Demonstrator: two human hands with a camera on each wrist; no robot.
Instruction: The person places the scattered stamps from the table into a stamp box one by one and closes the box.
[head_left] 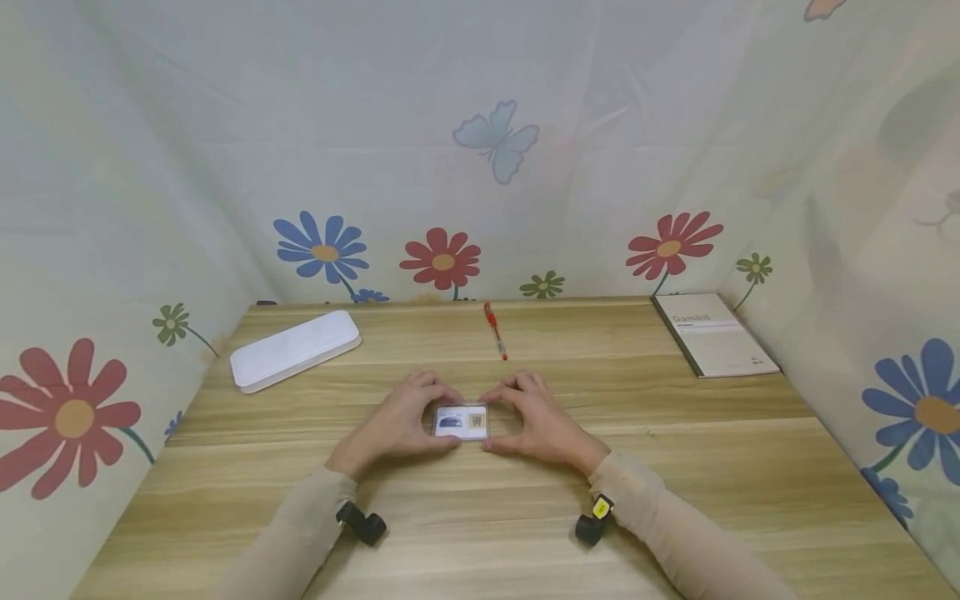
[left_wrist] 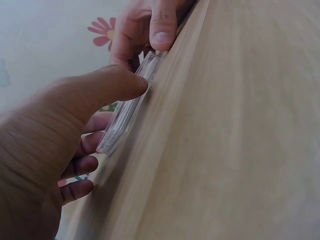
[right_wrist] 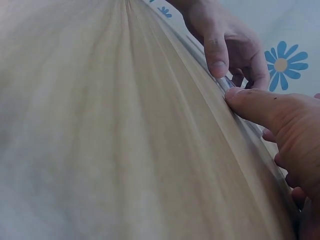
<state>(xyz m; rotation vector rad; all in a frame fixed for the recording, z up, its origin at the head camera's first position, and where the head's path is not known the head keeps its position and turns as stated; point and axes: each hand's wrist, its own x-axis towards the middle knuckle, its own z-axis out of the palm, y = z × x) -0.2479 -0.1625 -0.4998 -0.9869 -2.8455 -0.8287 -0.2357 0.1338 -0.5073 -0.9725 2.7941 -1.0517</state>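
Observation:
A small flat clear plastic case (head_left: 461, 423) with a white printed card inside lies low over the middle of the table. My left hand (head_left: 405, 417) grips its left part, thumb on the near edge and fingers on the far edge. At the right end, my right hand (head_left: 538, 423) pinches it the same way with thumb and index finger. Seen edge-on in the left wrist view, the clear case (left_wrist: 125, 117) has its layered rim between the left thumb (left_wrist: 117, 85) and fingers. Most of the case is hidden in the right wrist view.
A white oblong case (head_left: 296, 350) lies at the back left of the wooden table (head_left: 465, 533). Behind my hands is a red pen (head_left: 495, 332), and a notebook (head_left: 716, 335) lies at the back right. A flowered curtain (head_left: 390, 183) surrounds the table.

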